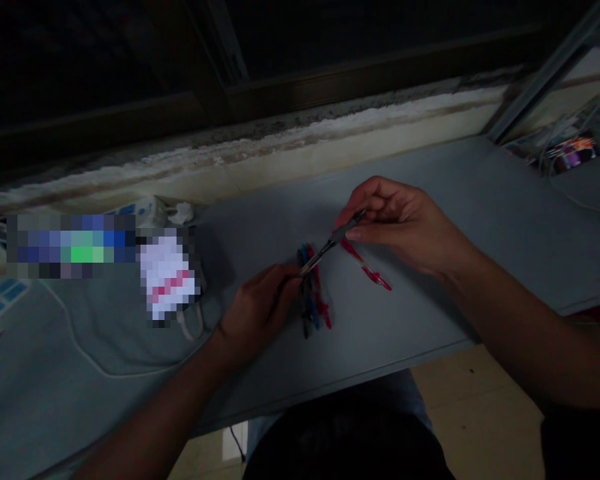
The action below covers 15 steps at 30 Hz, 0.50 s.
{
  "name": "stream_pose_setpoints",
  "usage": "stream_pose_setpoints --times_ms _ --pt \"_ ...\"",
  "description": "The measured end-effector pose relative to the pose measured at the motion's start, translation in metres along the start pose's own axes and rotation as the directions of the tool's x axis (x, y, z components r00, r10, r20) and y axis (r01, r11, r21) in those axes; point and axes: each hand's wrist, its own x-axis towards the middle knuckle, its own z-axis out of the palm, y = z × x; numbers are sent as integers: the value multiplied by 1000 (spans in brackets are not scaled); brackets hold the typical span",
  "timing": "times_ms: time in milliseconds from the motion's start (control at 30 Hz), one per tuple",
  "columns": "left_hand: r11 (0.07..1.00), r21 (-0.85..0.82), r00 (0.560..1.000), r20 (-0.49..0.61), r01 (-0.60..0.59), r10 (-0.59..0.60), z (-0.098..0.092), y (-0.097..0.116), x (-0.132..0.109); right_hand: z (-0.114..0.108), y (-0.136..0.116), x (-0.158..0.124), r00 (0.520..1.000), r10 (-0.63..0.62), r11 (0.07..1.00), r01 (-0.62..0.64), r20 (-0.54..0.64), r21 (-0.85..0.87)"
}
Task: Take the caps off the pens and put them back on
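Note:
A black pen [321, 252] with a dark grip and a clear barrel is stretched at a slant between my two hands. My right hand [400, 220] pinches its upper, grip end between thumb and fingers. At the lower end, the fingers of my left hand [260, 303] are closed on the barrel. Under the held pen, several pens lie side by side on the grey table [405, 313], among them a blue pen [314, 313] and a red pen [325, 307]. Apart from these, a second red pen [367, 263] lies slanted below my right hand.
A phone [167, 277], blurred out, sits at the left with a white cable [110, 373] nearby. Power strips [3, 303] stand at the far left. A wall ledge [280, 160] runs behind the table, and a metal post [540, 80] rises at the back right.

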Motion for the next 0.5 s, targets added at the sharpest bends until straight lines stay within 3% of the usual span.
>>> stream_pose_setpoints --times_ms 267,500 --pt "1000 -1 1000 -10 -11 11 -2 1 1 -6 3 4 986 -80 996 75 -149 -37" --pt "1000 -5 1000 -15 19 -19 2 1 -3 4 6 1 997 67 998 -67 44 -7"
